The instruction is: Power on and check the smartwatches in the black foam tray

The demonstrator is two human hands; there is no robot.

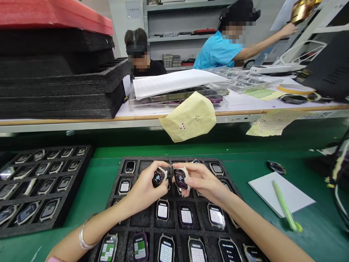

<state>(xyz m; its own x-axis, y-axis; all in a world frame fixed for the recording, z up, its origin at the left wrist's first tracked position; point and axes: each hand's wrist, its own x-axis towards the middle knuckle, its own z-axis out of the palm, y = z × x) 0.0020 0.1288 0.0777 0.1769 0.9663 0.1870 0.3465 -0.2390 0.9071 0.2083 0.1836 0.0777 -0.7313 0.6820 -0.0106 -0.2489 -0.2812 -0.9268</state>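
Green matting (103,171) covers the bench, and on it, nearest the wearer, lies a black foam tray (141,160) cut into rows of pockets. Each filled pocket keeps a strapless watch body lying face up and apart from its neighbours, probably so the cases do not rub; the tray watches (163,210) in the near rows show lit screens, white, green or dark.

Over the middle of the tray the two hands meet. The left hand (144,191), with a silver bangle (84,236) on its wrist, has its fingers closed narrowly on the left watch (158,177), thumb on one edge and fingertips on the other, so the dark screen is left bare and tilted toward the eyes. The right hand (203,180) pinches the right watch (180,178) the same way, by the pale case. The two watches are held just beside each other, above the tray, faces up as if for comparing.

To the left, a second foam tray (32,229) holds more watch bodies. To the right lie a white notepad (283,196) with a green pen (285,205) across it, and beyond them a loose watch face (276,167) on the mat.

Farther off, a raised shelf carries a stack of black foam (60,83) topped by red foam (54,14), clear plastic trays under a white sheet (177,82), and a yellow paper (191,116) hanging over its edge. Behind it sit two other people: one in black (155,67), one in a blue shirt (215,51) reaching away to the right.
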